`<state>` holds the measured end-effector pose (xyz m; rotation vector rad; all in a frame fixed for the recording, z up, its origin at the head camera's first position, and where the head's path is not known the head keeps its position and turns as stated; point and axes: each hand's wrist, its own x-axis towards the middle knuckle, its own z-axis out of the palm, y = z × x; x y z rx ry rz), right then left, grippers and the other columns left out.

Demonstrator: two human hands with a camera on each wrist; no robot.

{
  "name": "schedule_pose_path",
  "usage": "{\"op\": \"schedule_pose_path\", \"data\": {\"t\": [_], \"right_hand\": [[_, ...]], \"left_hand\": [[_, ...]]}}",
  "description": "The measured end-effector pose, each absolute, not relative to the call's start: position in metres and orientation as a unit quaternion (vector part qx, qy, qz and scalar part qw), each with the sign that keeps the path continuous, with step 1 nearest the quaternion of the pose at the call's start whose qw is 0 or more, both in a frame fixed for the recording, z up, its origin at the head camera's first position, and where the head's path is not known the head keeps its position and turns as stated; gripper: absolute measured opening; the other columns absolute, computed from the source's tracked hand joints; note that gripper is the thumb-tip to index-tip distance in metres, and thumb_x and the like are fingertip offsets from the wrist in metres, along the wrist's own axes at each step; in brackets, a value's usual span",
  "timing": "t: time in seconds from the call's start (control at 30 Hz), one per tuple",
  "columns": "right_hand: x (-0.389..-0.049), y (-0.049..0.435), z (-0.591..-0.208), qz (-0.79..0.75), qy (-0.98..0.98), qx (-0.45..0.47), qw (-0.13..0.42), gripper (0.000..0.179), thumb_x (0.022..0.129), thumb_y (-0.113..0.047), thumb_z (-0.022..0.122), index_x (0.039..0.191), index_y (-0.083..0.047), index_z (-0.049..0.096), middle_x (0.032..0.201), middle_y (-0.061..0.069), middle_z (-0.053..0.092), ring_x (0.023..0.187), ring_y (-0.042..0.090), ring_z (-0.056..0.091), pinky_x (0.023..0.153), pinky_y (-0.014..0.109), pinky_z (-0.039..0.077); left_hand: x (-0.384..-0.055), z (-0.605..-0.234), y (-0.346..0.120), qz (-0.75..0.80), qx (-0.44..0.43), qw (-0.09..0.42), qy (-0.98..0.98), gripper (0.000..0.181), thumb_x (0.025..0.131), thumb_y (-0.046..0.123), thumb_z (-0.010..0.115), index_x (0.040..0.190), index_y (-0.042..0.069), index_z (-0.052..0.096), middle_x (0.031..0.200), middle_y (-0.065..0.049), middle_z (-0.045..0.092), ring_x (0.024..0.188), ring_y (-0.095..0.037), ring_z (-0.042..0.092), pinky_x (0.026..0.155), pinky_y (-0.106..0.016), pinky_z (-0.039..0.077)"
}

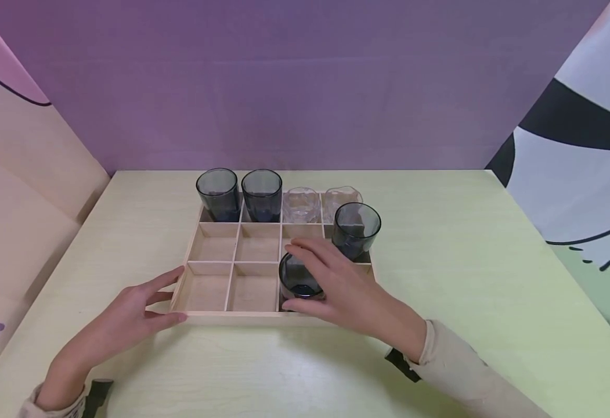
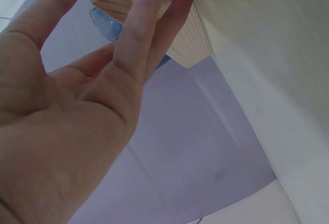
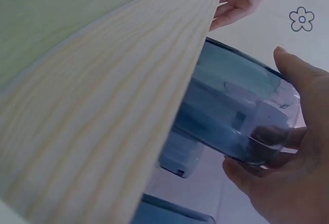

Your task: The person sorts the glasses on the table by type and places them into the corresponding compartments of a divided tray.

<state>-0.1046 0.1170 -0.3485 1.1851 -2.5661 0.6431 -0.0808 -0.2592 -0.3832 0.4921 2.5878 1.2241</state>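
Observation:
A smoked-grey drinking glass [image 1: 293, 273] stands tilted slightly or upright in a front-row compartment of the divided wooden tray [image 1: 252, 318]. My right hand [image 1: 343, 290] curls round this glass, thumb on the near side and fingers on the far side. In the right wrist view, the glass [image 3: 231, 106] rises above the tray's side wall [image 3: 103, 111], its lower part hidden. At the tray's front left corner, my left hand [image 1: 132, 313] touches the wood with extended fingers and thumb. The left wrist view shows fingers [image 2: 136, 34] against the tray's side [image 2: 187, 44].
Two smoked glasses [image 1: 218, 194] fill the back row's left compartments, with two clear wavy-rimmed glasses [image 1: 302, 206] to their right. Another smoked glass [image 1: 357, 229] stands in the middle row's right end. A purple backdrop [image 1: 305, 87] rises behind the pale table [image 1: 451, 232].

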Motion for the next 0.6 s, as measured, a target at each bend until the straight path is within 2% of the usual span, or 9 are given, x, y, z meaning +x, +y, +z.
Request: {"op": "schedule_pose_path", "data": {"t": [0.17,0.3,0.47,0.6], "right_hand": [[-0.100,0.128,-0.343,0.221,-0.854,0.432,0.188,0.062,0.095,-0.047,0.065,0.139,-0.005,0.052,0.143,0.010,0.048,0.135,0.024,0.043,0.108,0.035,0.046],[-0.096,0.151,-0.336,0.238,-0.830,0.431,0.261,0.050,0.101,-0.043,0.056,0.127,-0.001,0.062,0.130,0.013,0.057,0.124,0.027,0.052,0.110,0.027,0.040],[-0.094,0.185,-0.327,0.252,-0.818,0.394,0.335,0.045,0.103,-0.037,0.055,0.114,0.005,0.067,0.114,0.017,0.063,0.107,0.031,0.058,0.106,0.018,0.039],[-0.097,0.216,-0.328,0.259,-0.833,0.324,0.365,0.051,0.102,-0.041,0.054,0.116,0.007,0.066,0.113,0.020,0.063,0.107,0.034,0.057,0.105,0.013,0.037]], "left_hand": [[-0.083,-0.389,-0.262,0.413,0.165,0.115,0.888,0.076,0.094,0.039,0.070,0.155,0.010,0.034,0.158,-0.015,0.034,0.126,-0.038,0.056,0.085,-0.030,0.059],[-0.086,-0.395,-0.262,0.392,0.171,0.094,0.899,0.064,0.100,0.040,0.060,0.153,0.011,0.039,0.152,-0.012,0.045,0.121,-0.029,0.061,0.085,-0.030,0.058],[-0.090,-0.392,-0.256,0.353,0.189,0.042,0.915,0.057,0.103,0.037,0.056,0.148,0.004,0.044,0.142,-0.015,0.055,0.106,-0.024,0.069,0.083,-0.035,0.061],[-0.098,-0.381,-0.248,0.299,0.205,-0.021,0.932,0.055,0.102,0.038,0.057,0.144,0.003,0.050,0.137,-0.016,0.058,0.105,-0.028,0.068,0.084,-0.043,0.060]]}}
